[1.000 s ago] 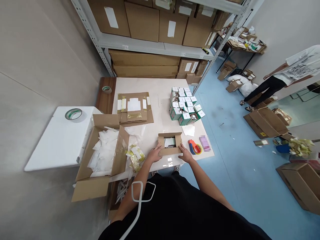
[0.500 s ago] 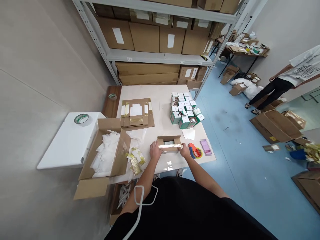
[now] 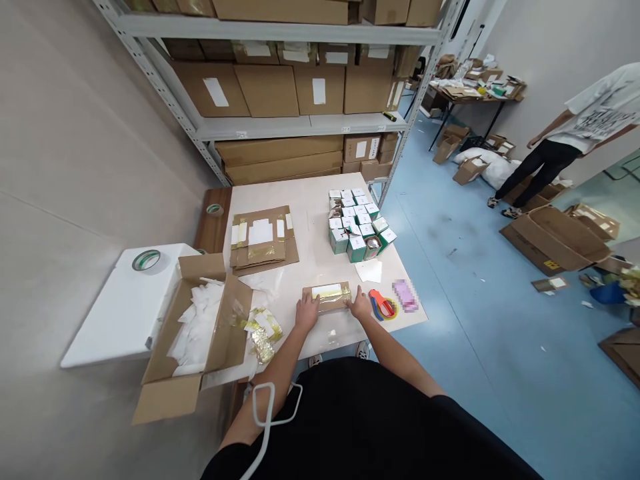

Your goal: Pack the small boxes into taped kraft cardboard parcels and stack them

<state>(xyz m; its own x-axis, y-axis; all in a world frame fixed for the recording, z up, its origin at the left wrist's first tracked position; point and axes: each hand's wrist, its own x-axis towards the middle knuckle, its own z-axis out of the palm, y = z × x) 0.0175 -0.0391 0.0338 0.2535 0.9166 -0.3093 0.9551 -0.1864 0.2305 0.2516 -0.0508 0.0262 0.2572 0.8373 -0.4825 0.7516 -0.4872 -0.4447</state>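
A small cardboard box (image 3: 327, 303) lies at the table's near edge, its lid down, with a white label and shiny tape along the top. My left hand (image 3: 307, 311) grips the box's left end, fingers over the top. At the right end, my right hand (image 3: 359, 304) holds the corner with the thumb raised. Just right of that hand lie orange-handled scissors (image 3: 381, 301) with blue and yellow rings beside them. A sheet of white paper (image 3: 369, 271) rests behind the right hand.
Several small white-and-green boxes (image 3: 356, 248) stand at the table's right side. Flattened cardboard (image 3: 263, 250) lies back left. An open carton (image 3: 230, 327) of white packing is at left, beside crumpled tape (image 3: 263, 337). Shelving (image 3: 300, 127) stands behind; a person (image 3: 555, 147) stands far right.
The box's top, open with an inner gap half a second ago, is now folded down flat. Both hands remain at its ends. The view has shifted slightly.
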